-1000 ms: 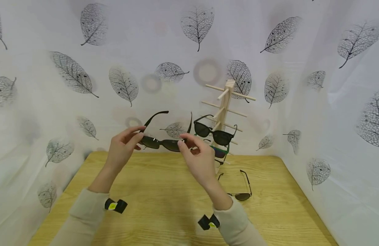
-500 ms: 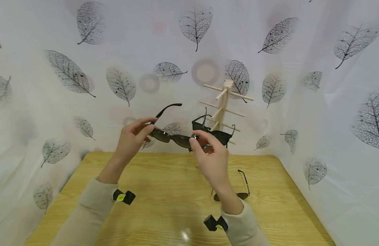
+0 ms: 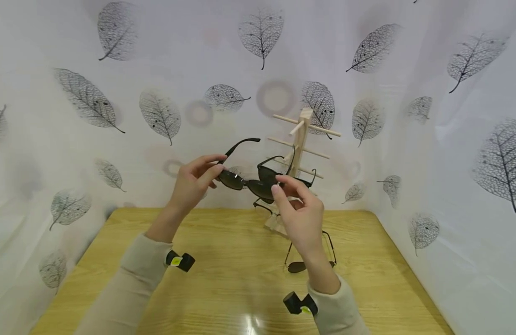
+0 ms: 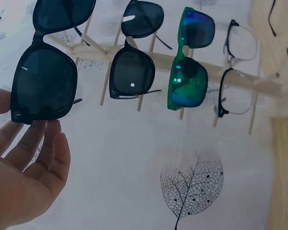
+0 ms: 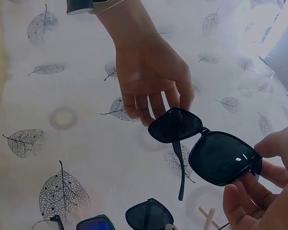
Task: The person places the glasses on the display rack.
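Note:
A pair of black sunglasses (image 3: 230,179) is held up in the air in front of a wooden display rack (image 3: 299,144), lenses facing me and arms unfolded toward the back. My left hand (image 3: 195,182) pinches its left end between thumb and fingers. At the opposite end, my right hand (image 3: 303,218) pinches the frame near the hinge. The held pair partly covers a second pair of black sunglasses (image 4: 132,72) on the rack. Further down the rack, the left wrist view shows green-framed mirrored sunglasses (image 4: 188,79) and clear eyeglasses (image 4: 222,93) with a dark upper rim.
Thin-rimmed dark glasses (image 3: 297,267) lie with arms spread on the wooden table (image 3: 220,270), partly behind my right wrist. Bare pegs (image 3: 325,132) stick out from the rack's upper part. A white leaf-print curtain (image 3: 178,56) surrounds the table.
Both hands have carried the sunglasses to the right and slightly upward, toward the rack. The held pair now overlaps the rack's sunglasses. The grip looks the same.

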Demonstrator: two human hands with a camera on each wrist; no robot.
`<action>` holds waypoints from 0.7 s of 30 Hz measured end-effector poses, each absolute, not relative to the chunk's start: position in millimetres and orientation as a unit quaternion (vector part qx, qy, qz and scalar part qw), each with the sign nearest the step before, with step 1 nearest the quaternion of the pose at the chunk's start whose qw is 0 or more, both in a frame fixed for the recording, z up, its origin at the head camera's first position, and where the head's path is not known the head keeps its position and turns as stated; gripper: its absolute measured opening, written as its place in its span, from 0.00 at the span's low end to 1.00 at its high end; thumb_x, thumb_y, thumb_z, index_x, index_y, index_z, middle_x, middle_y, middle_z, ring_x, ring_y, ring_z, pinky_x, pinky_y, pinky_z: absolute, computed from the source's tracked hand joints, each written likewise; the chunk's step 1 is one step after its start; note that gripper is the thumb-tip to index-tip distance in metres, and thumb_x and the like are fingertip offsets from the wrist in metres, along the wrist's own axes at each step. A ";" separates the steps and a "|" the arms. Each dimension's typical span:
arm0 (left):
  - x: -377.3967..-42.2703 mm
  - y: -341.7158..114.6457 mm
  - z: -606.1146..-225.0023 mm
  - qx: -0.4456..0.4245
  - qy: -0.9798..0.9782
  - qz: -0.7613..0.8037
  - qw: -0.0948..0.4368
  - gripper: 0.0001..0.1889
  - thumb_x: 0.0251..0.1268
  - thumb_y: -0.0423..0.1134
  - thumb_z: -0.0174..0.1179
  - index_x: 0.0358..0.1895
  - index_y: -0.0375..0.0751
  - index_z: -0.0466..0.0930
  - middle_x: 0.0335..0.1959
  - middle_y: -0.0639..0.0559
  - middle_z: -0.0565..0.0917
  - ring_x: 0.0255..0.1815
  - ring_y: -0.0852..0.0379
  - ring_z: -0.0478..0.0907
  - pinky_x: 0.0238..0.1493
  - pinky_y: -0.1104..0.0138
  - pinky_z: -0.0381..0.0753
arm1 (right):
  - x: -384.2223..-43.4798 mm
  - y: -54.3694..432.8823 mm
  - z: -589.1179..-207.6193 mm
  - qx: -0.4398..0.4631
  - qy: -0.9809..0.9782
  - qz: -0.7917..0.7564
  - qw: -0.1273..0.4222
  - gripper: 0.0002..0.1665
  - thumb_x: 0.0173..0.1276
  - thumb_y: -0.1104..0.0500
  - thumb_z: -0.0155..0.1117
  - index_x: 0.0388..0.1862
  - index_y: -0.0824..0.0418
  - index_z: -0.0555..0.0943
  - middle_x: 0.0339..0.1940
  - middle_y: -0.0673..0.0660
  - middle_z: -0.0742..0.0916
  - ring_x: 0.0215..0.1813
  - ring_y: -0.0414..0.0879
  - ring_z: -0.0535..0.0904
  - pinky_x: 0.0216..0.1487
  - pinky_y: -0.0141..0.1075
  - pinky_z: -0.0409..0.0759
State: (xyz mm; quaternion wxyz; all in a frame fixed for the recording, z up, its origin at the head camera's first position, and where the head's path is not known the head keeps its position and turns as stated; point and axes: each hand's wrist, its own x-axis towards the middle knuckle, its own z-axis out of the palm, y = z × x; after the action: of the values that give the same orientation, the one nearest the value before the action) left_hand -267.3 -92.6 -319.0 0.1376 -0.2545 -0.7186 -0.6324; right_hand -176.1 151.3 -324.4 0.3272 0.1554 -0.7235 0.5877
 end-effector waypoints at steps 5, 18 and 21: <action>-272.5 -81.4 -315.1 -0.257 -0.717 -0.635 0.132 0.17 0.78 0.34 0.61 0.65 0.36 0.83 0.45 0.58 0.90 0.36 0.62 0.82 0.36 0.67 0.85 | -178.4 160.0 -322.7 0.146 -0.722 0.585 0.340 0.15 0.74 0.62 0.71 0.57 0.61 0.88 0.37 0.56 0.86 0.38 0.41 0.81 0.31 0.25 0.77; -283.9 -47.9 -303.8 -0.263 -0.714 -0.638 0.118 0.17 0.79 0.36 0.60 0.65 0.39 0.84 0.48 0.43 0.90 0.35 0.60 0.81 0.36 0.67 0.84 | -182.9 181.9 -315.8 0.104 -0.713 0.595 0.356 0.14 0.75 0.62 0.70 0.56 0.62 0.89 0.37 0.45 0.87 0.40 0.40 0.84 0.31 0.27 0.83; -286.3 -42.1 -302.1 -0.260 -0.714 -0.638 0.121 0.17 0.79 0.37 0.60 0.65 0.40 0.84 0.48 0.42 0.89 0.34 0.59 0.80 0.35 0.68 0.83 | -185.5 186.1 -314.1 0.091 -0.716 0.593 0.357 0.14 0.75 0.61 0.70 0.56 0.62 0.89 0.36 0.44 0.88 0.38 0.41 0.84 0.31 0.29 0.83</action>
State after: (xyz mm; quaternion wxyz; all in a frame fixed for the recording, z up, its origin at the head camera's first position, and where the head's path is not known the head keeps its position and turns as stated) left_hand -286.3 -42.1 -302.1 0.1207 -0.2603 -0.7142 -0.6385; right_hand -185.5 186.1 -314.1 0.3569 0.0908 -0.7158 0.5933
